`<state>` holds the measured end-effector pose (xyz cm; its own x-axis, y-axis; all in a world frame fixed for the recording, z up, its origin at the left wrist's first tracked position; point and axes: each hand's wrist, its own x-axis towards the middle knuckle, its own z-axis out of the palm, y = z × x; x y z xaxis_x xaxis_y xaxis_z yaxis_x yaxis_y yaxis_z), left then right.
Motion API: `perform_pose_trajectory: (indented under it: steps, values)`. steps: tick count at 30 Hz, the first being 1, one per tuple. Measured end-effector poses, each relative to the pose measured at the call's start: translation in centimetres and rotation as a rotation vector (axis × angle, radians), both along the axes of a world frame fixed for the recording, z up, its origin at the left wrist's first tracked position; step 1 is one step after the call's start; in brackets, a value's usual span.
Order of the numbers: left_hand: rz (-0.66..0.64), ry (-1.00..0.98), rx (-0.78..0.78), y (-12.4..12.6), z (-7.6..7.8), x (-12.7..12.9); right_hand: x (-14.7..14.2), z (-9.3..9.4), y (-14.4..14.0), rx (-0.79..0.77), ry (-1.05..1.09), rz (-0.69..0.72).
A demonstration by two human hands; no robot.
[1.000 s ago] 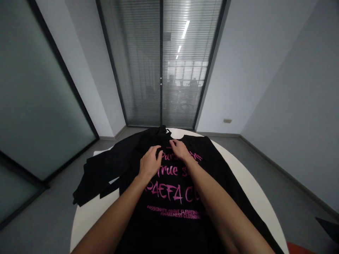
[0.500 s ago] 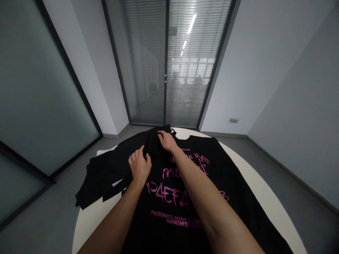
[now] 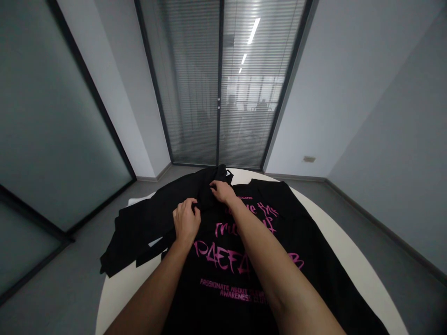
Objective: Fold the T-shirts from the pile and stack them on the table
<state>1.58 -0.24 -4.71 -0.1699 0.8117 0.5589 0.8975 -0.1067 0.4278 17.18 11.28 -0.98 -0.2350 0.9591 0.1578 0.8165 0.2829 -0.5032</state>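
Note:
A black long-sleeved shirt (image 3: 223, 314) with pink lettering lies spread out, its print facing up. My left hand (image 3: 186, 219) is at the shirt's left side, fingers curled into black cloth and thumb bent towards them. Slightly farther off, my right hand (image 3: 222, 191) pinches black cloth near the shirt's shoulder, and my forearm crosses the lettering. Between and beyond the hands the cloth is bunched up. Black on black, I cannot tell exactly where the shirt ends and the heap of dark clothes (image 3: 139, 228) on the left begins.
The clothes lie on a round, cream-coloured table (image 3: 349, 246), and the heap hangs over its left edge. A bit of white cloth (image 3: 134, 201) shows under the heap. Behind the table stand glass doors (image 3: 195, 93) with blinds, with pale walls on both sides.
Both hands have come slightly nearer to me, the right one more clearly. The bunched cloth at the far edge has shifted a little, and the right fingers are curled more tightly.

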Motion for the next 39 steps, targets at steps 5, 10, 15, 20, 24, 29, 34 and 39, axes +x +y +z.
perform_pose_trajectory:
  steps: [5,10,15,20,24,29,34,39]
  values:
    - [0.075,-0.001,-0.036,-0.1,0.1,0.0,-0.4,1.5,0.4,0.127,0.202,-0.212]
    - [0.091,0.001,-0.08,-0.4,0.5,0.1,-1.2,1.4,1.0,0.032,0.548,-0.011]
    - [0.084,-0.026,-0.094,-0.5,0.7,0.2,-1.4,0.9,0.6,-0.123,0.65,-0.091]
    - [0.114,-0.056,-0.136,-0.4,0.6,0.1,-1.2,1.6,0.4,-0.116,0.726,-0.076]
    - [0.113,-0.066,-0.132,-0.3,0.6,0.0,-0.8,2.5,0.9,-0.189,0.683,-0.005]
    - [0.098,-0.07,-0.108,-0.3,0.5,0.0,-0.6,3.5,1.6,-0.073,0.632,0.036]
    - [0.145,-0.11,-0.109,-0.3,0.4,0.0,-0.7,3.4,1.5,-0.041,0.44,0.112]
    - [0.071,-0.04,-0.076,-0.4,0.3,-0.2,-1.2,3.8,1.2,0.177,0.269,-0.094]
